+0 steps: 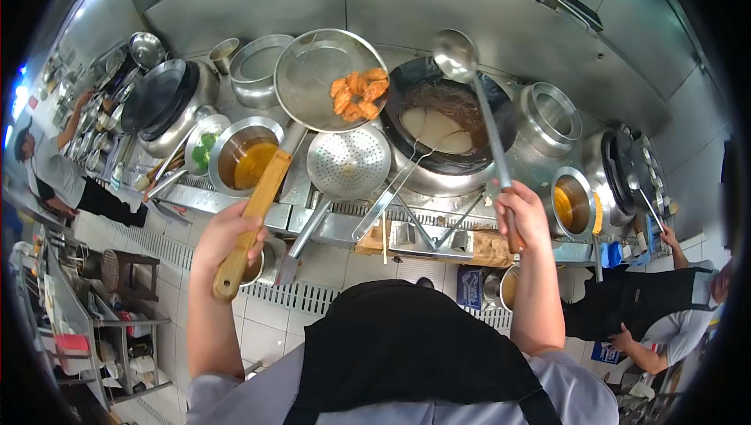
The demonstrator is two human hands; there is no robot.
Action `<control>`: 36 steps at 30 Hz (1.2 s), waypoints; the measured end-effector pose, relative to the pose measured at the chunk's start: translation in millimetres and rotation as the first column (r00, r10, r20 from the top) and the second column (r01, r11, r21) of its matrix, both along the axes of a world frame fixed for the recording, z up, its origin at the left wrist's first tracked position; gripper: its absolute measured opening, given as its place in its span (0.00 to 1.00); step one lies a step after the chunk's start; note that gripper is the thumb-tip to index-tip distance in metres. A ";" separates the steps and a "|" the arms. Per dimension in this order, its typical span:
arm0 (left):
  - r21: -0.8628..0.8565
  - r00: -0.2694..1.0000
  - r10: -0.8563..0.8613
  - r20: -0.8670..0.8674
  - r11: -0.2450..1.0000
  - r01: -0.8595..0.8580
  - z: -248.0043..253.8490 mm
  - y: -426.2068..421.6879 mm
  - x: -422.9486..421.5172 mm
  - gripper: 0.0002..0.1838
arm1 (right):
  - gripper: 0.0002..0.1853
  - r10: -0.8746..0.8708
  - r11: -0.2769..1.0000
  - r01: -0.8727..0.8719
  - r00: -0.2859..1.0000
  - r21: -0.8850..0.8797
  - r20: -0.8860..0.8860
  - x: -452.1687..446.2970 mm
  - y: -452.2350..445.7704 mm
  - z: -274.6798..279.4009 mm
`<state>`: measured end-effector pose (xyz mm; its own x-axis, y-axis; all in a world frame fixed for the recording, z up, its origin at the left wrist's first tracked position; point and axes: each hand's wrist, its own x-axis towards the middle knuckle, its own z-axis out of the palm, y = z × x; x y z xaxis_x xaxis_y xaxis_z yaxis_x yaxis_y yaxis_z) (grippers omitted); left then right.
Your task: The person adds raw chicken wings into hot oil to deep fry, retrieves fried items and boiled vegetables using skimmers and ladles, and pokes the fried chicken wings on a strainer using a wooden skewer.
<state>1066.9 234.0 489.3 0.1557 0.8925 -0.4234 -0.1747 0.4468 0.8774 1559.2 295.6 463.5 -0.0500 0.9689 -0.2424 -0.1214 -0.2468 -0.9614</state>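
My left hand [231,235] is closed round the wooden handle of a wire mesh strainer [309,61]. Several browned fried pieces [358,94] lie in the right part of its mesh, raised over the range. In my right hand [522,220] is the wooden grip of a long steel ladle [456,55], its bowl held up at the far edge of a dark wok [501,104]. Pale, cloudy liquid [435,129] sits in the wok's bottom. Below the strainer, a perforated skimmer [349,163] rests with its handle toward me. A wire utensil [391,198] leans on the wok's near rim.
A pot of amber liquid [249,161] stands left, beside a skimmer holding green vegetables [205,151]. Another amber-filled pot [573,197] is on the right. Lidded steel pots [262,69] line the back. One person [649,308] works at right, another [66,167] at far left.
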 end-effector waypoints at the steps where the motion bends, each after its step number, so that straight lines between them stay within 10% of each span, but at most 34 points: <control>1: 0.002 0.999 0.039 0.010 0.999 -0.039 5.2 -12.3 2.5 0.13 | 0.19 -0.017 1.000 0.017 1.000 -0.003 0.004 10.4 -4.7 -5.0; 8: 0.012 0.913 0.114 -0.391 0.993 -0.119 -15.1 -58.5 17.0 0.12 | 0.18 -0.179 0.984 0.179 0.982 0.012 0.054 58.1 -44.8 -19.3; 22: 0.122 0.749 0.162 -0.643 0.987 -0.108 -36.5 -73.7 36.7 0.30 | 0.06 -0.335 0.919 0.391 0.714 0.047 0.615 90.5 -91.4 -114.5; 26: 0.173 0.756 0.248 -0.605 0.968 -0.179 -25.7 -68.7 35.5 0.29 | 0.08 -0.246 0.899 0.431 0.642 -0.077 0.726 52.1 -98.6 -108.0; 31: 0.228 0.876 0.299 -0.378 0.947 -0.225 -13.4 -32.4 20.0 0.23 | 0.26 -0.064 0.938 0.345 0.233 -0.021 0.970 70.5 -108.6 -204.2; 36: 0.149 0.963 0.254 -0.086 0.959 -0.240 -35.2 71.0 1.7 0.11 | 0.40 0.129 0.943 0.279 0.189 -0.179 0.973 91.8 -108.4 -241.3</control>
